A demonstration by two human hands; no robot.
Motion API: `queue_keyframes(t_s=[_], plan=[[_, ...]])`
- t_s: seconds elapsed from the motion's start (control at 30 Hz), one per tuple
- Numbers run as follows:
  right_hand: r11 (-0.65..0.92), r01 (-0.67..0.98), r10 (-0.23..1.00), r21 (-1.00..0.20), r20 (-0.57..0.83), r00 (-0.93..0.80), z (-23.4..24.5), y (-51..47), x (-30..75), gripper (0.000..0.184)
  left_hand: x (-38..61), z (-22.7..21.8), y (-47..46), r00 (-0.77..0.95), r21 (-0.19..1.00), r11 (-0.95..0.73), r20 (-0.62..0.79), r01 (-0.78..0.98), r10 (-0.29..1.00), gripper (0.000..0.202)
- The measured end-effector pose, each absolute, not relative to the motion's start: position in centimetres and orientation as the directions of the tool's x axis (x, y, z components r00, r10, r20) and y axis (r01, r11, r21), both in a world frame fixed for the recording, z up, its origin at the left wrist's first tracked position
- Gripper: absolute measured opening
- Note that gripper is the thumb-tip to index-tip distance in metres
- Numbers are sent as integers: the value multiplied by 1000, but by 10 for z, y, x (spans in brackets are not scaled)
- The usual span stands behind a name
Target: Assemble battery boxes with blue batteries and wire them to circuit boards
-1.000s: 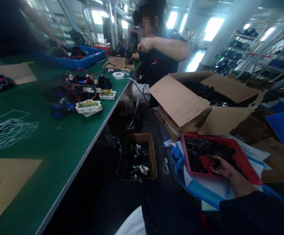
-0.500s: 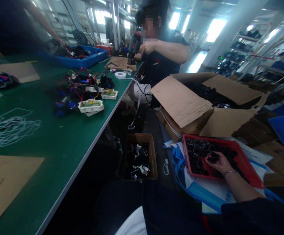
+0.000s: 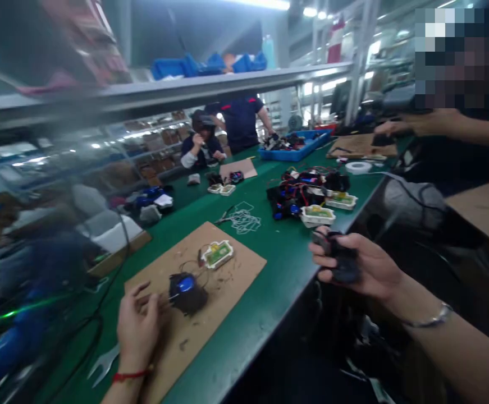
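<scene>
My right hand (image 3: 356,266) is closed around a small black part (image 3: 340,261) and hovers over the front edge of the green bench (image 3: 278,252). My left hand (image 3: 138,328) rests on a brown cardboard mat (image 3: 236,269), fingers pinched on thin wires that lead to a black and blue component (image 3: 187,292). A white cased circuit board (image 3: 216,253) lies on the mat just beyond that component.
Further along the bench lie a pile of wired black and blue parts (image 3: 298,193), white cased boards (image 3: 318,215), a tape roll (image 3: 357,166) and a blue tray (image 3: 297,147). A co-worker's arm (image 3: 438,126) reaches in at right. Two more people (image 3: 223,132) work across the bench.
My view swung left from the red tray on the floor to the bench. My right hand left the tray with a black part in it, and my left hand came into view.
</scene>
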State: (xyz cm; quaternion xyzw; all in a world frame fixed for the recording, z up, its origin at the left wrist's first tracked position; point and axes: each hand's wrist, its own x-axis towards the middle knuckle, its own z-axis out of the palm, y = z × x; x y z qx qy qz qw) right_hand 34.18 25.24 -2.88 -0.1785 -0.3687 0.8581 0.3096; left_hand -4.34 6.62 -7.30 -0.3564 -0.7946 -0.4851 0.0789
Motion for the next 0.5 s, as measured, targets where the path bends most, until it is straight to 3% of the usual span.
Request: queue_keyframes(t_s=[0.07, 0.13, 0.17, 0.3, 0.5], plan=[[-393, -280, 540, -876, 27, -841, -4, 266, 259, 19, -51, -80, 65, -732, 720, 265, 471, 641, 491, 42], [-38, -109, 500, -993, 75, -863, 8, 276, 178, 12, -54, -86, 67, -727, 732, 244, 465, 637, 505, 42], [43, -61, 484, -997, 74, -872, 10, 281, 141, 10, -55, -89, 67, -725, 737, 235, 460, 634, 513, 42], [294, 106, 443, -950, 38, -896, -4, 295, 22, 5, -58, -93, 66, -725, 757, 215, 442, 617, 528, 37], [572, 315, 353, -758, -120, -928, -41, 313, -48, 22, -64, -95, 63, -739, 784, 205, 413, 586, 532, 28]])
